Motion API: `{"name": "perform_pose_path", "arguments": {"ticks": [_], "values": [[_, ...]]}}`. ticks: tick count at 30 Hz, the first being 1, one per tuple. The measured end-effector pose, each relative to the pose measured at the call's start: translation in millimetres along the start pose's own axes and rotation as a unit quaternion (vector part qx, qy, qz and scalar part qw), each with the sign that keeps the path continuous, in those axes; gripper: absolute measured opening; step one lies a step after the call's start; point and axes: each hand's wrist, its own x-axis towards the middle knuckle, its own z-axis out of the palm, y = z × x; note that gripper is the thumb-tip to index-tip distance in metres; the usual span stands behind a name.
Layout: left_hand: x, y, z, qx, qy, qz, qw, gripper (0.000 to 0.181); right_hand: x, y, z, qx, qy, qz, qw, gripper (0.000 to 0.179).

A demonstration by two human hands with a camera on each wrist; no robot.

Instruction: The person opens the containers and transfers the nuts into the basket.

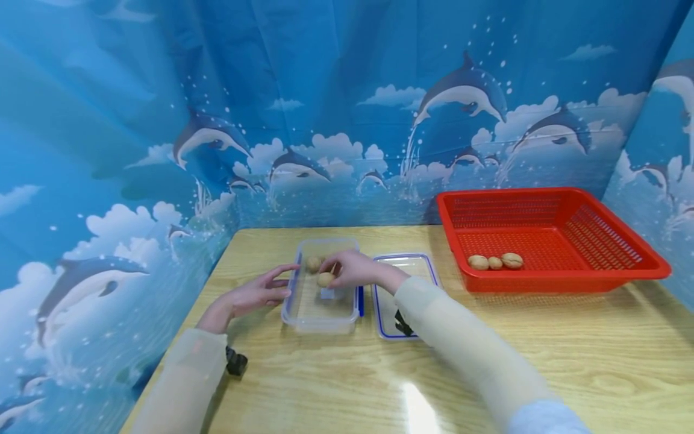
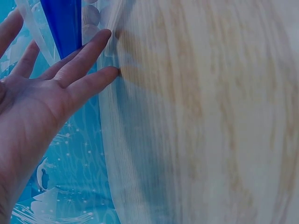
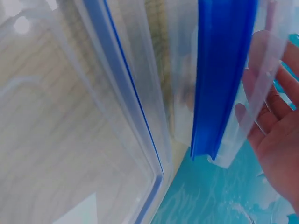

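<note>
A clear plastic container (image 1: 320, 308) with a blue side latch (image 3: 222, 79) sits on the table, a few walnuts (image 1: 313, 264) at its far end. My right hand (image 1: 352, 269) reaches in over it and pinches a walnut (image 1: 325, 279) between thumb and fingers. In the right wrist view that hand is partly behind the container's wall, and its walnut cannot be made out. Along the container's left side, my left hand (image 1: 255, 293) rests its fingertips on the outer wall. The left wrist view shows those fingers (image 2: 86, 60) spread and fairly straight.
A clear lid with a blue seal (image 1: 384, 307) lies right of the container, partly under my right forearm. At the back right stands a red perforated basket (image 1: 542, 282) with three walnuts (image 1: 494, 263) in its near left corner. A dolphin-print curtain (image 1: 336, 108) borders the table.
</note>
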Motion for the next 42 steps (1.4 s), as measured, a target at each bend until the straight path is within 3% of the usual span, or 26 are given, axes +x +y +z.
{"name": "perform_pose_path", "arguments": {"ticks": [8, 18, 25, 35, 42], "values": [[1.2, -2.1, -0.6, 0.0, 0.001, 0.001, 1.0, 0.068, -23.3, 2, -26, 0.057, 0.032, -0.015, 0.9978, 0.038], [0.1, -2.3, -0.9, -0.007, -0.003, 0.004, 1.0, 0.07, -55.7, 8, -55, 0.072, 0.098, -0.02, 0.9923, 0.039], [-0.3, -1.8, -0.5, -0.003, -0.002, 0.003, 1.0, 0.068, -90.8, 13, -77, 0.08, 0.131, -0.005, 0.9881, 0.04], [-0.6, -2.0, -1.1, -0.006, -0.007, 0.01, 0.9999, 0.069, -142.7, 33, -105, 0.076, 0.168, 0.051, 0.9815, 0.042], [-0.1, -2.4, -0.8, 0.0, -0.003, 0.006, 1.0, 0.069, -179.2, 46, -124, 0.036, 0.212, 0.099, 0.9717, 0.044]]}}
